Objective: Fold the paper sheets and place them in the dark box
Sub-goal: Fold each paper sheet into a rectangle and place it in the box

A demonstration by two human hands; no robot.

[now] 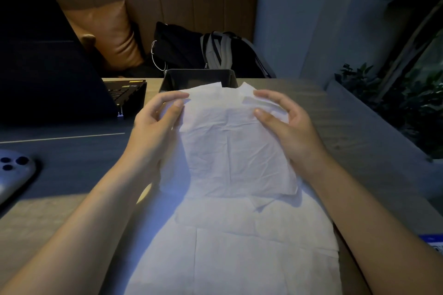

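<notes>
Here, the left hand and the right hand each pinch a top corner of a creased white paper sheet, lifted above more white sheets lying on the wooden counter. Just beyond the held sheet stands the dark box, beside a laptop.

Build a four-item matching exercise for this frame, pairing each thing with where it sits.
Things:
1. dark box
2. phone
3. laptop
4. held paper sheet

Places:
A. far left, near table edge
B. between left hand and right hand
C. far side of table, behind the sheet
D. left, lid open

Pairs: 1-C, 2-A, 3-D, 4-B
</notes>
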